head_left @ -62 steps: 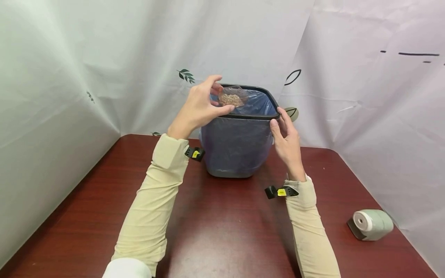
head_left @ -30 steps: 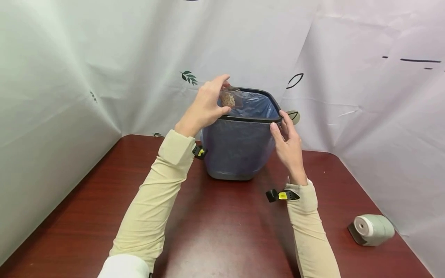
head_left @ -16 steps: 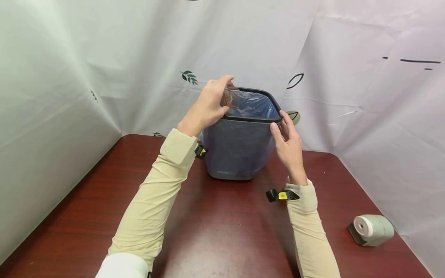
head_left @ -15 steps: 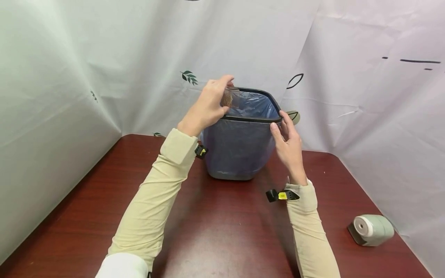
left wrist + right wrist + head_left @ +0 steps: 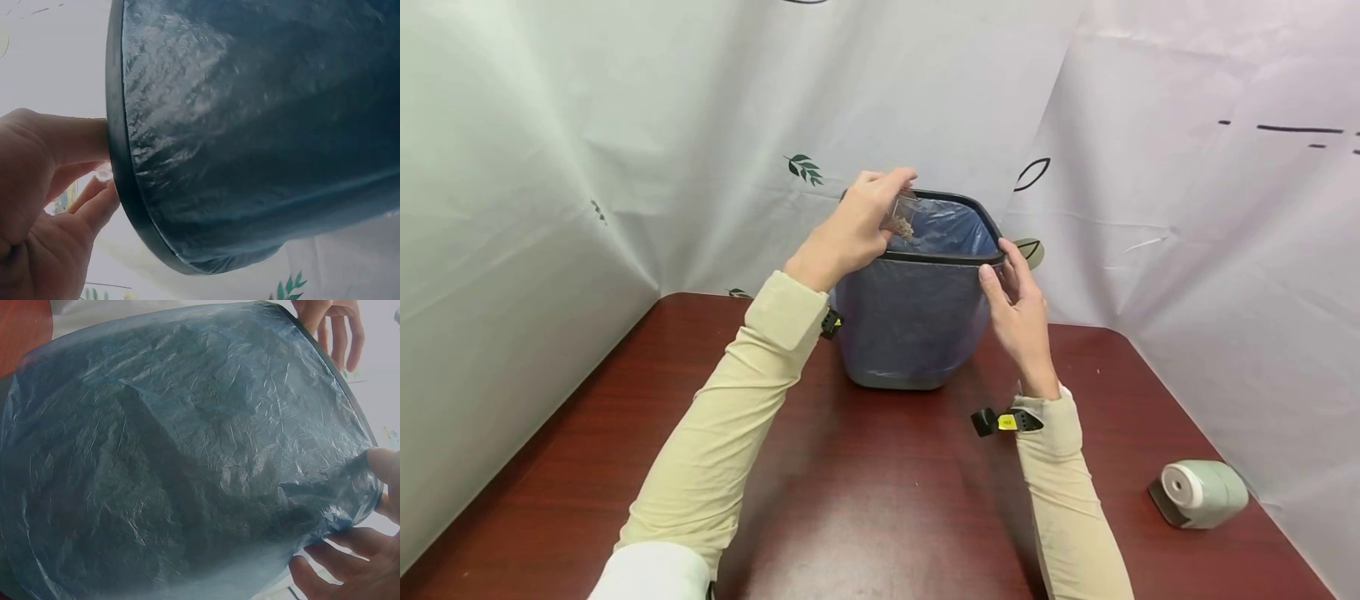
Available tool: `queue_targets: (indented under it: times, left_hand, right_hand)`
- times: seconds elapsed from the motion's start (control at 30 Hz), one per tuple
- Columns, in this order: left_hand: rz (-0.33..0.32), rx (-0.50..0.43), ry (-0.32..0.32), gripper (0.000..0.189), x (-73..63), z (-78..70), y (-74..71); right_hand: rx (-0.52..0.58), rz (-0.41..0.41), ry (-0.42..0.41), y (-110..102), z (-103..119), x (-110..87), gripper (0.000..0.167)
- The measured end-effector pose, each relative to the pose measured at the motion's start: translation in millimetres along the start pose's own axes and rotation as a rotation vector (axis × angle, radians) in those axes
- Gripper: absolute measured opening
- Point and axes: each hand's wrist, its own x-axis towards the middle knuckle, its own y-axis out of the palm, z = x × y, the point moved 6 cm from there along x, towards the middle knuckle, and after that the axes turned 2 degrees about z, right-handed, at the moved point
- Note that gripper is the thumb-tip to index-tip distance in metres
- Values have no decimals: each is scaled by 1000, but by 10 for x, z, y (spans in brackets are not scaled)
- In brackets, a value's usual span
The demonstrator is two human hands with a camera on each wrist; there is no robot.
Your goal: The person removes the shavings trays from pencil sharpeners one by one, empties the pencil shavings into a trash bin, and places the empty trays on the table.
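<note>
In the head view, a waste bin (image 5: 917, 321) lined with a translucent blue bag (image 5: 958, 225) stands upright under a black rim (image 5: 943, 258). My left hand (image 5: 850, 229) grips a small clear container (image 5: 907, 202) over the bin's left part, tilted toward the inside. Brownish bits like pencil shavings (image 5: 900, 226) show at the container's lower side; most of it is hidden by the hand. My right hand (image 5: 1021, 312) pinches the rim at the near right corner. In the right wrist view, the right fingers (image 5: 340, 556) lie against the bagged outside.
A pale green and white device with a round hole, like a pencil sharpener (image 5: 1204, 493), lies on the reddish-brown table (image 5: 850, 492) at the right. White sheet walls (image 5: 722, 125) with leaf prints stand behind and at both sides.
My left hand has moved rightward over the bin and turned, tipping the clear container. The bits have shifted toward its lower side. My right hand has stayed at the rim.
</note>
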Motion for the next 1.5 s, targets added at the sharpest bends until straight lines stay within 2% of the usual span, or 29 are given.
queue_targets:
  times: [0.27,0.5,0.9,1.0,1.23,1.4,1.5]
  left_hand:
    - [56,53,40,59,-17,-64,-1]
    - [55,109,119,54,-50,-118,11]
    - [78,175,177,60,-85,-179,-4]
    - [92,217,185,59,-98,-189,13]
    - [96,378,220,49,-106,-200,28]
    - [99,426,254,49,-127,-202,33]
    - [84,447,252,48,-141,-200,25]
  right_hand:
    - [0,1,-7,17,7,7,51]
    - [0,-1,-18,26,5,8,51]
    - [3,-1,-18,49,15,16,51]
    - [0,1,-23,55,12,13,51]
    - [-4,-2,-13,61,-2,8,51]
    - [0,-2,-15,61,-1,14,51]
    - [-3,-1,-14,63,-1,15,51]
